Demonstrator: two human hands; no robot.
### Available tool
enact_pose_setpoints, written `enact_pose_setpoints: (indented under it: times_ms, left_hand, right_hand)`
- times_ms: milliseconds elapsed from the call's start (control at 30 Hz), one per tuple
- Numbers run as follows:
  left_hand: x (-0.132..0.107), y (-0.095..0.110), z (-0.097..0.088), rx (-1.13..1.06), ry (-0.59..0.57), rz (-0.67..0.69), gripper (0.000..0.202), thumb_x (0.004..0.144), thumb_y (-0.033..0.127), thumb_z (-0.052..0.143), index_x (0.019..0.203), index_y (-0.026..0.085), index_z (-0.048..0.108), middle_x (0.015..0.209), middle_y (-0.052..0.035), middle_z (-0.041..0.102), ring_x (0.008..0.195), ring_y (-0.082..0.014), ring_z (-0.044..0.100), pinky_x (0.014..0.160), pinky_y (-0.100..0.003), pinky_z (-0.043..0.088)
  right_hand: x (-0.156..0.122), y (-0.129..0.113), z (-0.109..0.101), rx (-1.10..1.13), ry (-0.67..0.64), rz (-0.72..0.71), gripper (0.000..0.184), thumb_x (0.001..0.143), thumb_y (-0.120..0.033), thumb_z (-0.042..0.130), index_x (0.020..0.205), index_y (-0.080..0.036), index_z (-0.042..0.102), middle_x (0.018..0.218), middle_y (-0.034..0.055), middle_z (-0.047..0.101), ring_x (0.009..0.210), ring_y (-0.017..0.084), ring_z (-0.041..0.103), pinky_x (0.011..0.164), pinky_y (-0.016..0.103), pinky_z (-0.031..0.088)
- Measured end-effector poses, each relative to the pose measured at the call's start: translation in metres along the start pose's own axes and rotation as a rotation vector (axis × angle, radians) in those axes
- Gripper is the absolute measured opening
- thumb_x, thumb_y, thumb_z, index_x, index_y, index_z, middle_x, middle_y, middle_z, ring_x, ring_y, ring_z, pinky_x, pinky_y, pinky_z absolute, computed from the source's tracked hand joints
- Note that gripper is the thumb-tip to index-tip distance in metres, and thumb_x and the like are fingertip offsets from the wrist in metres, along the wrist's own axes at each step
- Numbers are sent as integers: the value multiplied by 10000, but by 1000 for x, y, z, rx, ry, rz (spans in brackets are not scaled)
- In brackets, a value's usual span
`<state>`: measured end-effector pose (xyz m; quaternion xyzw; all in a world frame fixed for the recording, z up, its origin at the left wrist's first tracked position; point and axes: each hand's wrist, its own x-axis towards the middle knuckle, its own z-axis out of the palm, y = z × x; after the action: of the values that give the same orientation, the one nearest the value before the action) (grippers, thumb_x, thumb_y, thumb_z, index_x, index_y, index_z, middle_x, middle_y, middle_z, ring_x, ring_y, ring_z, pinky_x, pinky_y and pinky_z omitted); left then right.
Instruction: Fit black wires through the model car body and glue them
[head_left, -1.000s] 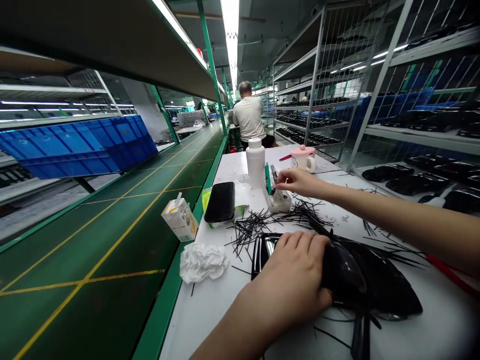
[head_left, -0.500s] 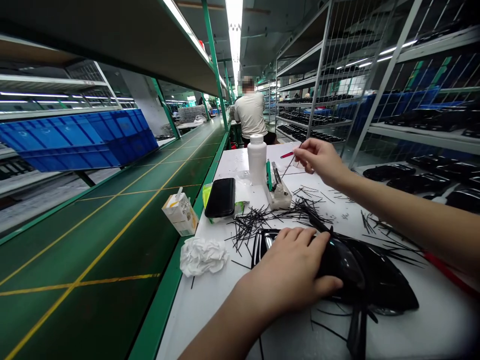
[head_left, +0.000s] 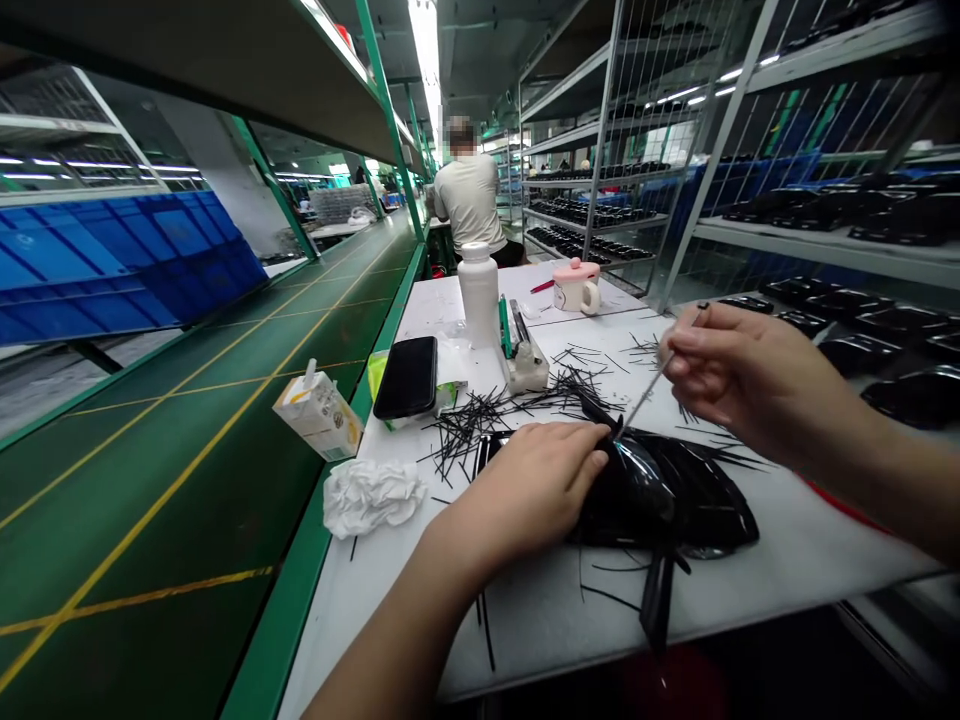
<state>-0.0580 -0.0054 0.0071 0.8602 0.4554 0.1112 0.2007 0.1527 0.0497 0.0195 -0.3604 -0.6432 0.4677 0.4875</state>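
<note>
L hand (head_left: pixel 538 478) lies palm-down, fingers loosely extended, on glossy black curved plastic part (head_left: pixel 709 500), which rests on white tabletop (head_left: pixel 540 620). R hand (head_left: pixel 739 362) pinches thin grey rod (head_left: pixel 646 400) btwn thumb & fingers, tilted, lower end at the part just beside L fingertips; contact too blurred to tell. Loose thin black strips (head_left: pixel 466 428) lie beyond the part, w/ flat black phone (head_left: pixel 406 378) & crumpled white paper (head_left: pixel 371 497) off left

Under a bright ceiling light (head_left: pixel 425 60), a green conveyor belt (head_left: pixel 247 500) lies opposite tall wire-sided metal racks (head_left: pixel 795 249)
</note>
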Motion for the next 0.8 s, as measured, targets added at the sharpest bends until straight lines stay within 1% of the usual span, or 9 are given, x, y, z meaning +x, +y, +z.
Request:
enact_pose_setpoints:
  times_ms: [100,200,300,367,467,567,667,800]
  left_hand:
    - [2,-1,0,16,1,11,420,1041,301,311,1387,168,509,1450,-71,545,1343,-217,489,1152,-396,347]
    - [3,-1,1,25,5,22,411,1039,299,318,1381,181,514,1443,-65,553,1329,-211,506,1145,-391,359]
    - [3,-2,1,30,11,26,418,1040,306,316,1385,178,514,1444,-67,553,1324,-212,512,1142,-388,365]
    - [3,-3,1,32,12,30,421,1038,304,319,1387,171,514,1442,-68,554,1325,-211,512,1145,-380,361]
    - [3,-2,1,30,11,37,420,1037,295,326,1388,164,514,1443,-71,553,1329,-213,508,1150,-386,357]
    - [3,-2,1,32,7,33,413,1035,287,328,1383,167,516,1444,-75,552,1329,-219,507,1148,-401,362]
    - [3,-2,2,35,6,30,409,1032,280,330,1379,169,516,1443,-82,551,1330,-226,506,1150,-412,362]
    - [3,-3,2,36,10,38,408,1031,275,325,1379,174,514,1443,-82,551,1328,-227,509,1144,-420,369]
  right_hand:
    - [-26,7,-2,152,0,98,229,805,-350,746,750,-218,568,632,-26,548,428,79,475,320,169,346]
    - [-45,14,-1,59,-74,88,192,837,-364,735,799,-216,619,646,-18,578,431,90,509,356,183,411]
    - [-57,18,3,-79,-138,68,191,833,-371,738,824,-212,634,652,-6,593,443,94,517,383,187,420]
    - [-61,20,6,-157,-171,40,206,831,-386,733,807,-211,626,638,-7,586,444,90,496,388,188,397]
    - [-62,23,9,-264,-210,-21,235,869,-423,672,781,-213,612,629,2,590,457,103,490,394,206,377]
    - [-61,24,11,-354,-225,-84,246,885,-430,637,767,-215,613,646,26,620,505,137,545,412,226,398]
    - [-61,26,12,-414,-218,-137,228,886,-405,628,755,-219,614,670,41,648,558,163,591,434,235,425]
    - [-63,30,11,-442,-215,-195,196,899,-374,615,767,-231,601,662,28,650,557,160,592,446,233,437]
